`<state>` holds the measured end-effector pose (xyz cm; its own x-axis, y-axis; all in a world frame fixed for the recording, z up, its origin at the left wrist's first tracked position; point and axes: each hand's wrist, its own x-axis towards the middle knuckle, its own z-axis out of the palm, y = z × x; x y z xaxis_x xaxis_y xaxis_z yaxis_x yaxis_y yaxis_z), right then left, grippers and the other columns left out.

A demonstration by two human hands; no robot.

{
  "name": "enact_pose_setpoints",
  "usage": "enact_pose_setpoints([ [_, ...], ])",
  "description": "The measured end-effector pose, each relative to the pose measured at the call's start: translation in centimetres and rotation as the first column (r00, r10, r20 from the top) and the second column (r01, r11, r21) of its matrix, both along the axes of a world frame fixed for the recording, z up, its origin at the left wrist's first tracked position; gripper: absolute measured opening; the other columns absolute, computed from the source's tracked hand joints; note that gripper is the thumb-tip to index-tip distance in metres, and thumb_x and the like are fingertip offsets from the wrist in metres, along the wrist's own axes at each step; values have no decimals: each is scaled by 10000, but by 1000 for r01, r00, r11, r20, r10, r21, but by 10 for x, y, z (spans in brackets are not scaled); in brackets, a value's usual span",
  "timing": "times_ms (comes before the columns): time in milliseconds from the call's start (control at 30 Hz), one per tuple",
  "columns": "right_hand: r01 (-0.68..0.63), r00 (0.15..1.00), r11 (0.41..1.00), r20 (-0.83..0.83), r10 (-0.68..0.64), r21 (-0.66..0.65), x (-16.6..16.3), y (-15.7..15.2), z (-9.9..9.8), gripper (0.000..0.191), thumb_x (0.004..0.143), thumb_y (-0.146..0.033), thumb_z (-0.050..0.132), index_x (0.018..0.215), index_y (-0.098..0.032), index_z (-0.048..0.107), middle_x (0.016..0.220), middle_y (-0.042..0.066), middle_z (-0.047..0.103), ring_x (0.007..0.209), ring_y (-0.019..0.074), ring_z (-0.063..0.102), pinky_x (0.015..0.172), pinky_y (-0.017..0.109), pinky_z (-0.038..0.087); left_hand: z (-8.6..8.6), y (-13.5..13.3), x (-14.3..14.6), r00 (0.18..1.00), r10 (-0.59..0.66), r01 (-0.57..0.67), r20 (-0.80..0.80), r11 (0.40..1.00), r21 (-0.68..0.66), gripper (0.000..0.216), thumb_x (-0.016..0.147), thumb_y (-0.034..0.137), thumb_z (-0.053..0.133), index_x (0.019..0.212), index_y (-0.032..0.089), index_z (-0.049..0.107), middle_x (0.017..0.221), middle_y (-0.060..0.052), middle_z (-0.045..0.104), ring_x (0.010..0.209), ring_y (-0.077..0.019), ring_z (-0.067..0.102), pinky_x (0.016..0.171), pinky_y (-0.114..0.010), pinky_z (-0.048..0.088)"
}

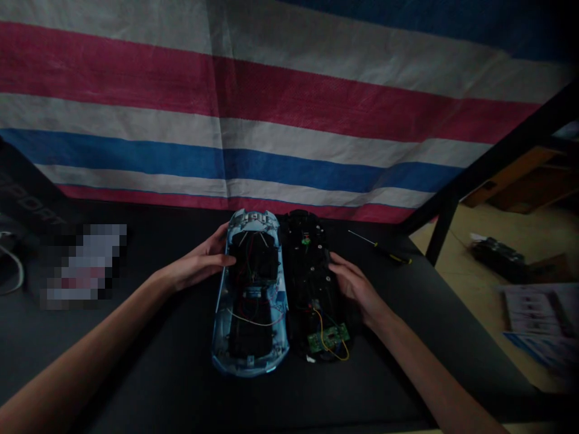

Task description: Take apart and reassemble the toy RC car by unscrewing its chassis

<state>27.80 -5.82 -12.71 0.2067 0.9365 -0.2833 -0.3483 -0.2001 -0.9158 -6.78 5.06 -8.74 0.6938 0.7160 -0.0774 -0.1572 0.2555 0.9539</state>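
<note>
Toy car in two halves, lying side by side at the middle of a dark table [172,367]. The blue shell [251,295], hollow side up, shows its inner wiring, with a pale wire [256,323] looping across it. The black chassis [307,271] lies just beside it, to the right; near its lower end sit a green circuit board [329,339] and a curved yellow wire [322,325], both uncovered. Separation of the halves appears complete; judged from this view, closure is not done, and the board looks loosely placed. Whether any lead links the halves cannot be told in this dim light.

The left hand [203,260] is clamped on the shell's left edge, thumb over the rim and fingers behind. The right hand [355,286] touches the chassis's right edge; whether it grips is unclear.

Farther right, a screwdriver [397,258] lies apart from both hands. At far left are a pixelated item [85,265] and a white cable [18,271]. A striped sheet [271,120] hangs behind.
</note>
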Motion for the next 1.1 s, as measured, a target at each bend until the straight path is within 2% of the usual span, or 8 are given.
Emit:
enact_pose_setpoints([
  [267,37,999,999,-3,-37,-39,0,-1,0,440,749,-361,859,1173,-330,750,1125,4,825,1200,313,727,1024,493,576,-4,3,-3,1000,-20,20,1,1000,1,875,851,199,796,1593,433,397,1553,-19,592,1362,-306,615,1104,-385,550],
  [600,9,1000,1000,6,-9,-20,-1,-2,1,509,739,-384,859,1230,-346,731,1120,12,825,1182,322,733,998,506,586,-2,1,-2,999,-28,29,-29,999,24,897,862,234,783,1623,410,342,1545,-55,597,1393,-335,589,1178,-467,482],
  [800,9,1000,999,-22,-10,-43,-4,-1,7,450,723,-374,871,1154,-327,753,1130,-2,825,1185,313,730,1015,489,573,-2,2,-2,999,-20,20,-25,999,33,885,853,229,788,1611,411,370,1546,-41,596,1427,-337,558,1193,-462,466],
  [1100,-28,1000,999,-10,27,-18,-3,-1,8,448,743,-375,855,1175,-330,744,1165,7,817,1226,311,713,1047,491,556,-3,3,-4,1000,-16,17,-20,1000,21,867,859,211,774,1603,431,388,1524,-27,616,1399,-325,586,1152,-431,509],
])
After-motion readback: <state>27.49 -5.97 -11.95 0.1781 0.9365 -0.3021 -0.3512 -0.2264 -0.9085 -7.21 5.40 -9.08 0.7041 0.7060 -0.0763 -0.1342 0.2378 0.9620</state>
